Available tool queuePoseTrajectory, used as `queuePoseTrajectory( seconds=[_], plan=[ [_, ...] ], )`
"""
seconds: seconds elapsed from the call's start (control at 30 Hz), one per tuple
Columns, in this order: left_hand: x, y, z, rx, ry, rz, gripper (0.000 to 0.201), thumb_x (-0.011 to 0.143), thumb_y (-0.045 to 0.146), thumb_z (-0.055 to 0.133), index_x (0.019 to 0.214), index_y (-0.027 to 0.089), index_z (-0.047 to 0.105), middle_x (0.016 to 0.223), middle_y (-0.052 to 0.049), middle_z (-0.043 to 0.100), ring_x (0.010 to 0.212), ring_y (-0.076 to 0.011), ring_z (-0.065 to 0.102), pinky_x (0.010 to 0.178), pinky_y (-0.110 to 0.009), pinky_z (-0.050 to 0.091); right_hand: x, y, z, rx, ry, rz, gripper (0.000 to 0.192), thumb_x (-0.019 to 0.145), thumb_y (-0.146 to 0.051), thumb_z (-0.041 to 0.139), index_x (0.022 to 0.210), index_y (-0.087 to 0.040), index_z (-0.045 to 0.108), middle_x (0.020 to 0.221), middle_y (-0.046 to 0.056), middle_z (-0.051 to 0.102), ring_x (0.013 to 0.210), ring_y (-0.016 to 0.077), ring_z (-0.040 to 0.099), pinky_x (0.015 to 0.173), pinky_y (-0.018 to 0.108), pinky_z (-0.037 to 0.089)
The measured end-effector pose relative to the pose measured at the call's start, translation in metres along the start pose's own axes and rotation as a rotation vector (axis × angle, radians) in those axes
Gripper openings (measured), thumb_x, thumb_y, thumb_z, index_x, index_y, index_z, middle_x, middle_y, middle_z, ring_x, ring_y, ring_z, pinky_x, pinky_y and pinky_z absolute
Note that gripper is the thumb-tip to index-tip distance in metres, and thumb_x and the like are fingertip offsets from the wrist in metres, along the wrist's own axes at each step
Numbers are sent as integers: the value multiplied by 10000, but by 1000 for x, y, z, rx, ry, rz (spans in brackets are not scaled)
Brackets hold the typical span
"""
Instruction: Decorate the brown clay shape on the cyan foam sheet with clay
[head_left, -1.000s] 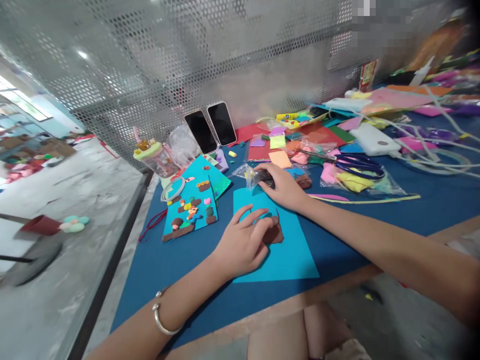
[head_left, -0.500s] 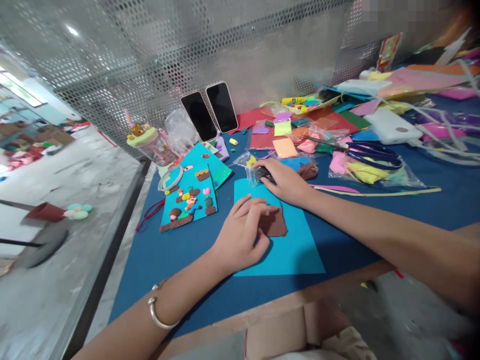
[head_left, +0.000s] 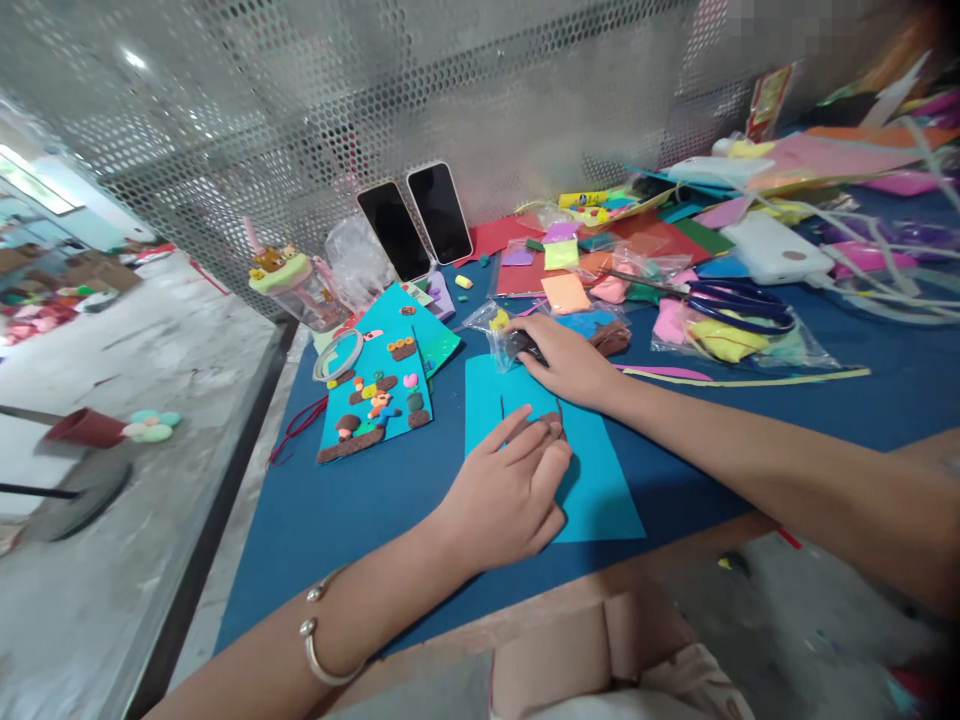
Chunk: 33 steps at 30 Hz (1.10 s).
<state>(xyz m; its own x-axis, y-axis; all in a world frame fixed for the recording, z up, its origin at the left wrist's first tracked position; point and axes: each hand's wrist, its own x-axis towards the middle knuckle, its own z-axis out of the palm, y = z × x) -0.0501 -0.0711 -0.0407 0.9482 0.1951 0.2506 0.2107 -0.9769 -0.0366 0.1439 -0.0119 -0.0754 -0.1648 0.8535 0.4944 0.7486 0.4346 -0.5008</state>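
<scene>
A craft workshop; coloured foam sheets (head_left: 660,240), scissors (head_left: 739,305) and clay pictures (head_left: 375,395) crowd the blue table (head_left: 360,500).

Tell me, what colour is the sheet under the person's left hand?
Turquoise blue sheet, under the left hand, seen from the head camera.

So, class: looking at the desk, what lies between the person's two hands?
In the head view, only a bare stretch of the turquoise sheet separates the left hand, pressing brown clay, from the right hand at the plastic bag.

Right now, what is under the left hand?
The left hand presses on a turquoise sheet; a sliver of brown clay shows at the fingertips, the rest hidden.
</scene>
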Motion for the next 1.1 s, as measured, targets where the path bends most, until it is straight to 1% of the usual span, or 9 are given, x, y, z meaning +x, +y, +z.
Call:
queuePoseTrajectory(
  seconds=[0.17, 0.27, 0.43, 0.6, 0.7, 0.77, 0.83, 0.93, 1.1],
  plan=[
    [-4, -1, 0, -140, 93, -114, 379, 786, 127, 411, 1161, 134, 467, 1232, -115, 636, 1265, -229, 503, 1143, -440, 326, 0, 0, 0, 9, -7, -1, 381, 832, -126, 460, 1209, -178, 484, 1201, 130, 575, 1096, 257, 565, 941, 411, 444],
    [-6, -1, 0, -145, 70, -182, 451, 800, 135, 406, 1250, 116, 414, 1313, -122, 585, 1353, -257, 403, 1145, -490, 309, 1, 0, 0, 27, 16, -15, 379, 822, -114, 467, 1194, -182, 496, 1195, 127, 584, 1105, 257, 563, 955, 424, 437],
    [-6, 3, 2, -78, -27, -93, 459, 795, 197, 415, 1231, 60, 457, 1372, -176, 523, 1391, -276, 337, 1170, -481, 255, 1, 1, 1, 38, 10, -13, 395, 817, -115, 467, 1201, -201, 498, 1194, 120, 584, 1107, 259, 564, 952, 428, 439],
    [-5, 12, 2, 23, -7, -41, 412, 815, 246, 433, 1172, 56, 511, 1334, -208, 547, 1373, -291, 366, 1170, -461, 243, 0, -1, 1, 39, -5, 0, 388, 824, -130, 474, 1209, -171, 498, 1196, 141, 581, 1084, 263, 572, 936, 425, 445],
    [-3, 8, -1, 25, 27, -39, 354, 831, 249, 444, 1141, 104, 535, 1283, -167, 594, 1346, -288, 403, 1161, -479, 243, 1, -1, 1, 55, 24, -19, 377, 827, -122, 470, 1200, -159, 508, 1198, 144, 589, 1102, 262, 568, 949, 426, 441],
    [-2, -4, -2, -47, 98, -128, 268, 848, 220, 437, 1084, 167, 553, 1157, -100, 663, 1246, -263, 507, 1117, -475, 311, 1, -2, 0, 74, 56, -42, 363, 831, -132, 480, 1191, -153, 515, 1187, 143, 602, 1107, 263, 568, 951, 428, 444],
    [-1, -24, -3, -148, 236, -313, 188, 878, 190, 416, 995, 204, 562, 965, -54, 684, 1019, -219, 619, 965, -411, 453, 1, -4, -3, 100, 89, -67, 340, 841, -166, 499, 1181, -159, 524, 1175, 136, 616, 1098, 265, 575, 939, 427, 454],
    [-2, -55, 1, -334, 464, -581, 166, 908, 196, 432, 1007, 207, 565, 981, -51, 645, 927, -183, 613, 819, -330, 505, 0, -10, -8, 153, 108, -87, 303, 859, -223, 531, 1159, -183, 538, 1158, 116, 633, 1057, 258, 599, 901, 413, 482],
    [-3, -71, 8, -495, 556, -607, 121, 888, 193, 536, 965, 208, 629, 958, -36, 631, 889, -154, 605, 773, -271, 503, -5, -24, -10, 228, 67, -104, 251, 871, -235, 546, 1120, -209, 556, 1107, 84, 653, 987, 227, 631, 843, 360, 510]
  ],
)
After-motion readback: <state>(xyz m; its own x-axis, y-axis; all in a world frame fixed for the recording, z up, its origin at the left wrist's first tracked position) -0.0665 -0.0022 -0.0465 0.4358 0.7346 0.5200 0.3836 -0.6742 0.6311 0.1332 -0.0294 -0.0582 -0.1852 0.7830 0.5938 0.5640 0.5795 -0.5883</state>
